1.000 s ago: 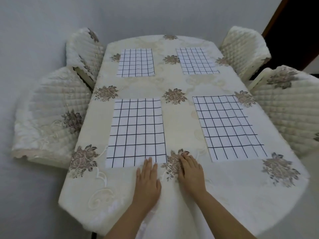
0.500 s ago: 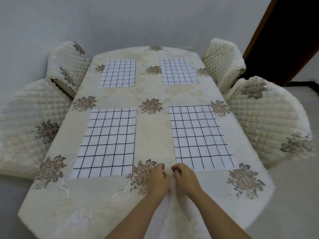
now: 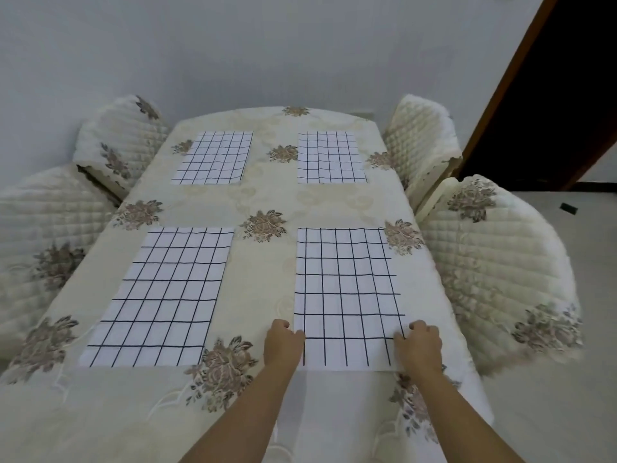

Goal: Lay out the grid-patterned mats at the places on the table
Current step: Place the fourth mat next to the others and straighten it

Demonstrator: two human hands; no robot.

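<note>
Head cam: L hand [image 3: 283,345] & R hand [image 3: 421,346] seemingly pinch near-right mat [image 3: 347,289] corners.

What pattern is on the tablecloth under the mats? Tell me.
The tablecloth is cream with brownish embroidered flower clusters; the head view shows it best.

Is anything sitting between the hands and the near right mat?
Nothing visible does. The left hand and the right hand grip the near corners of the mat, which lies flat on the tablecloth.
</note>
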